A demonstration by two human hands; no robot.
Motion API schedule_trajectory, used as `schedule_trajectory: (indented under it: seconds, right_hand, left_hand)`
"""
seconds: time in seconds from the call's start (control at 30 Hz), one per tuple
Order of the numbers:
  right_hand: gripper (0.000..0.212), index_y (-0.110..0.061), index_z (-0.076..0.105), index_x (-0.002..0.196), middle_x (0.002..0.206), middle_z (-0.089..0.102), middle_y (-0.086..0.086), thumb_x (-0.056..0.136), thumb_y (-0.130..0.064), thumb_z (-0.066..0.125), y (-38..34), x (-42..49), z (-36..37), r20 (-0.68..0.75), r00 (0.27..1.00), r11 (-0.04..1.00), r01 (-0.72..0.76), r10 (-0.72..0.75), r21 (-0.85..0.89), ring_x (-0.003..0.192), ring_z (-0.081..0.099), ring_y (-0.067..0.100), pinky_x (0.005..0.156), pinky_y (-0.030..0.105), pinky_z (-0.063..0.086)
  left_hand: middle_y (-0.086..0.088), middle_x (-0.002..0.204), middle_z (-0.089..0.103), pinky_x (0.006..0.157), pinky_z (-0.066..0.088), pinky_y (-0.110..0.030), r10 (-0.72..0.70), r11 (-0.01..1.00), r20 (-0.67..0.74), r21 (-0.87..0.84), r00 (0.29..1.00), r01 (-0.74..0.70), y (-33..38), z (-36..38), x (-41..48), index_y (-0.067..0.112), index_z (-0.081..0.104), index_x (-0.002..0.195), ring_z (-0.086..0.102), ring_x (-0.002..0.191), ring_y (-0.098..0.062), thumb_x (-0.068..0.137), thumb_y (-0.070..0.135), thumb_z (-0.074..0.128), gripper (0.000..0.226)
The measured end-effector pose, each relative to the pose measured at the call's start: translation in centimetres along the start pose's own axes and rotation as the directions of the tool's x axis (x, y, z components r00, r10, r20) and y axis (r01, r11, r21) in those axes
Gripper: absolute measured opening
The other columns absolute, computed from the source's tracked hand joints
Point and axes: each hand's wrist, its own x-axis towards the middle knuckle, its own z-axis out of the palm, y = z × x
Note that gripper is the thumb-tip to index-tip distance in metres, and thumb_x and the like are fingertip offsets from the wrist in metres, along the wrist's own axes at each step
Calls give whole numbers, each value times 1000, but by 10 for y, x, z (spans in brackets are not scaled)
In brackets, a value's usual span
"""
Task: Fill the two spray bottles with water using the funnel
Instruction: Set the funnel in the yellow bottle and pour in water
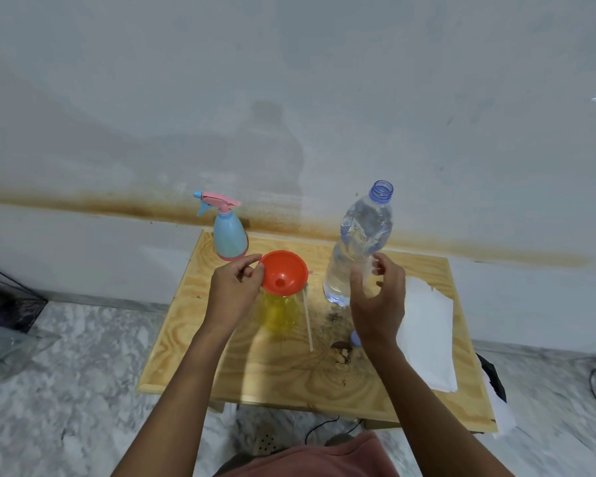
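Altogether, two spray bottles (230, 237) (278, 313) and one funnel (284, 271) stand.

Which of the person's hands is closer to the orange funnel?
Left. The left hand holds the funnel by its rim; the right hand is apart, to its right at the water bottle.

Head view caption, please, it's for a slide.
Left hand holds funnel on yellow bottle; right hand at uncapped water bottle.

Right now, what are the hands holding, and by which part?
The left hand pinches the orange funnel by its rim. The right hand curls at the lower body of the water bottle; a grip cannot be told.
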Motion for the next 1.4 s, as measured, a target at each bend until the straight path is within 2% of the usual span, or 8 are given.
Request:
schedule_trajectory:
  seconds: [0.13,0.3,0.43,0.77,0.9,1.1,1.27,1.4]
  right_hand:
    - [80,-20,37,145,138,47,2,80,-46,76,12,26,-4,98,993,995,-74,67,69,127,48,16,96,37,49]
    - [98,-28,24,153,152,36,-6,75,-53,78,13,55,6,302,953,962,-113,35,248,140,36,7,110,35,40]
    - [95,-33,25,151,151,38,-7,75,-57,76,19,65,12,310,949,937,-153,51,313,140,38,8,111,46,41]
    - [89,-27,27,151,153,40,-5,80,-39,80,19,69,15,297,955,927,-121,10,356,140,39,8,110,44,43]
    - [94,-37,21,152,154,37,-9,78,-43,80,16,70,20,335,942,924,-140,14,356,141,38,8,112,44,41]
    - [77,-30,27,151,152,42,-5,88,-33,72,12,72,23,313,949,907,-169,44,385,139,41,10,113,44,41]
    - [75,-33,30,149,152,43,-5,87,-43,69,8,79,25,342,940,903,-165,23,395,140,41,10,112,47,41]
    - [72,-33,30,149,148,46,-11,90,-31,71,0,85,20,350,937,904,-134,-19,407,136,45,4,110,41,44]
  left_hand:
    - [3,63,52,82,58,-45,12,1000,-41,16,999,-11,1,4,-3,16,70,119,57,65,-14,96,15,63,25]
    - [3,64,53,74,55,-32,9,1000,-77,15,997,-8,2,7,-6,16,72,118,56,67,-16,95,14,63,24]
    - [13,59,53,74,53,-32,8,1000,-86,26,996,-6,0,6,-6,17,73,118,55,66,-15,95,14,64,25]
    - [10,62,53,83,58,-53,-10,1000,-78,17,997,11,-2,6,-6,21,74,117,53,68,-13,94,17,65,25]
    - [2,66,52,85,57,-51,-23,1000,-75,2,997,24,0,6,-7,21,73,118,53,69,-14,95,15,64,26]
    - [-1,68,54,85,58,-49,-40,999,-75,-14,996,39,-1,6,-6,21,73,119,55,71,-16,95,15,64,26]
    - [-2,67,53,83,58,-46,-47,999,-80,-21,996,45,0,6,-7,21,72,117,55,69,-16,95,14,64,25]
    - [-2,68,54,82,58,-45,-48,999,-83,-20,995,47,-1,6,-6,23,72,116,55,70,-16,94,15,65,25]
